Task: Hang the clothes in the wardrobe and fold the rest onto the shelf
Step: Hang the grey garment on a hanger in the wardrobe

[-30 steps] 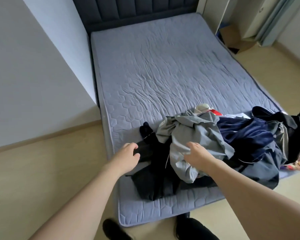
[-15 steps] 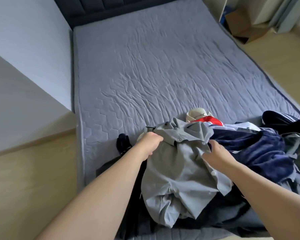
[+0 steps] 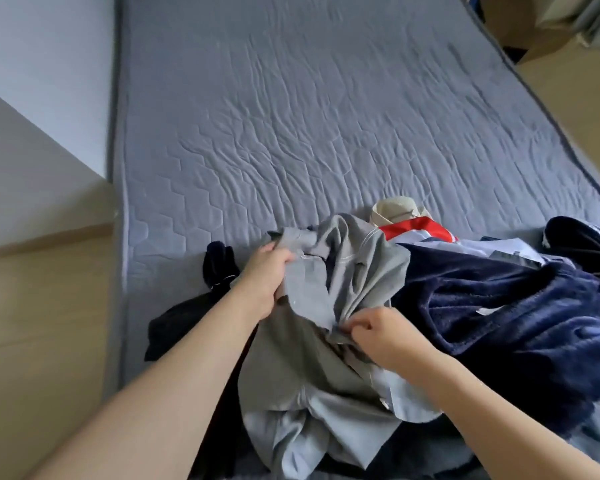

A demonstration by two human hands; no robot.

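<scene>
A grey shirt (image 3: 357, 271) lies on top of a pile of clothes at the near end of the bed (image 3: 291, 116). My left hand (image 3: 267, 282) grips the shirt's upper left edge near the collar. My right hand (image 3: 381, 334) pinches a fold of the same shirt lower down on the right. A fuzzy navy garment (image 3: 499, 313) lies to the right of the shirt. Black clothing (image 3: 184, 323) sits to the left under my left arm. A red-and-white piece (image 3: 416, 230) and a cream item (image 3: 395, 209) poke out behind the shirt.
The quilted blue-grey mattress stretches away beyond the pile. A white wall (image 3: 32, 98) runs along the left, wooden floor (image 3: 42, 323) beside the bed. A cardboard box (image 3: 520, 32) and white furniture stand at the far right corner.
Both hands went from reaching over the pile to gripping the grey shirt. The right hand moved down and inward along the fabric. The view came closer to the bed.
</scene>
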